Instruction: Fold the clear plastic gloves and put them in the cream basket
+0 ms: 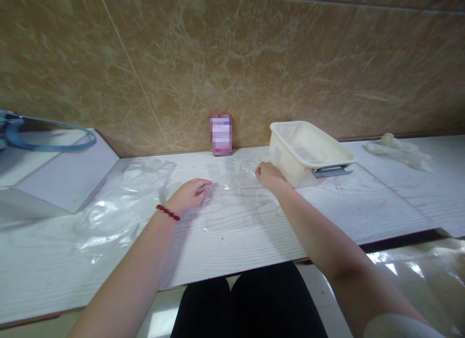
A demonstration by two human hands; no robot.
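Note:
A thin clear plastic glove (232,183) lies flat on the white wood-grain table (254,231), fingers pointing to the wall. My left hand (189,195), with a red bead bracelet at the wrist, pinches the glove's left edge with curled fingers. At the glove's right edge rests my right hand (268,175), fingers curled on the film, just left of a cream plastic tub (308,151).
More clear plastic gloves (119,202) lie spread at the left. A small box (221,134) stands against the marble wall. Crumpled film (397,149) lies at the far right. A blue strap (47,142) rests on a raised white block at left.

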